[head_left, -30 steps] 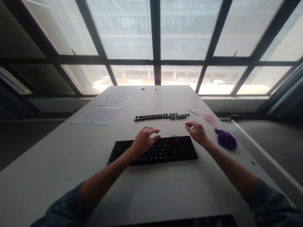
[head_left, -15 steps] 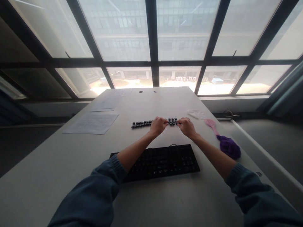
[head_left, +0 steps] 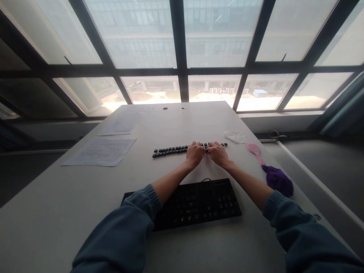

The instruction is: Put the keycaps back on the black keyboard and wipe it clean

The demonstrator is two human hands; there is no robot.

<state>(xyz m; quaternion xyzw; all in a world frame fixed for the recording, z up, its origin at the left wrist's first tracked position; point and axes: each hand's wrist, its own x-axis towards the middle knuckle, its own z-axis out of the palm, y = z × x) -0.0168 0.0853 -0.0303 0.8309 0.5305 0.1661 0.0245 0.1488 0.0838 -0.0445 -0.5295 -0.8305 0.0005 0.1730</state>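
Small black keycaps (head_left: 170, 150) are lined up in two rows across the white table. Over the right part of these rows, my left hand (head_left: 195, 154) is closed, its fingertips pinched at the keycaps. Close beside it, my right hand (head_left: 218, 154) is also closed, thumb and finger on a keycap (head_left: 206, 150) between the two hands. A few keycaps show behind the fingers and to the right of them; others are hidden by the hands. Nearer to me lies a black keyboard (head_left: 199, 203), its left part covered by my left forearm and sleeve.
Printed paper sheets (head_left: 99, 151) lie on the left of the table (head_left: 85, 204). To the right are a crumpled clear plastic bag (head_left: 235, 137), a pink brush-like tool (head_left: 254, 149) and a purple cloth (head_left: 278, 181) near the edge. Large windows stand beyond the far edge.
Both hands have drawn closer together at the keycaps, the right hand moving left and the left hand slightly right. Keycaps now show to the right of my right hand. The view has shifted slightly.
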